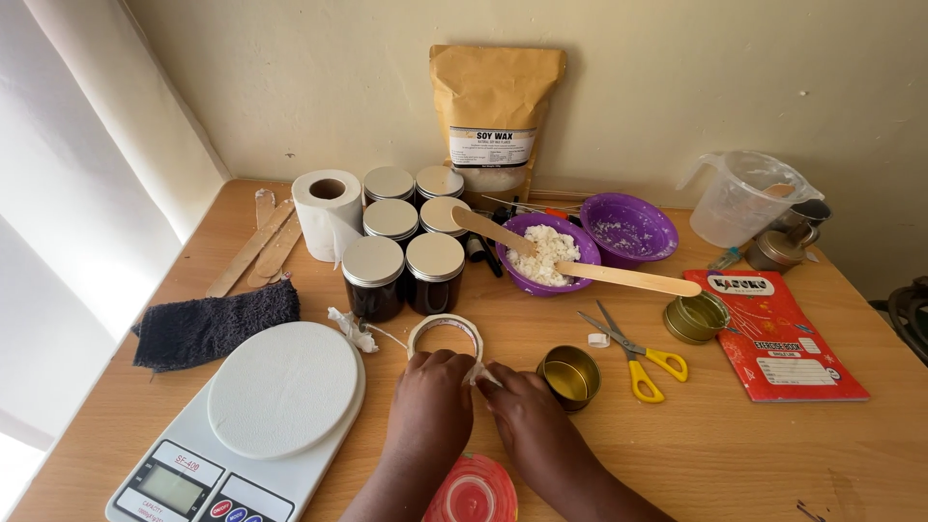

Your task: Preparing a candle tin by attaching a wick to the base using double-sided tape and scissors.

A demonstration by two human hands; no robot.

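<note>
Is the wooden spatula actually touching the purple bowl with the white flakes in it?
Touching. The head view shows the wooden spatula lying across the purple bowl, resting on its rim on both sides.

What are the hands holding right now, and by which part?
Both hands work the roll of white tape: the left hand grips its near rim, the right hand pinches the loose tape end.

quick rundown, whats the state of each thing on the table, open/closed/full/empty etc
left hand: on the tape roll
right hand: pinching the tape end
tape roll: flat, end pulled out
gold tin: open
second gold tin: open
amber jars: lids on
front purple bowl: holds white flakes, wooden stick across
back purple bowl: nearly empty
scissors: blades slightly apart
wax bag: upright
scale: nothing on the platform
</note>
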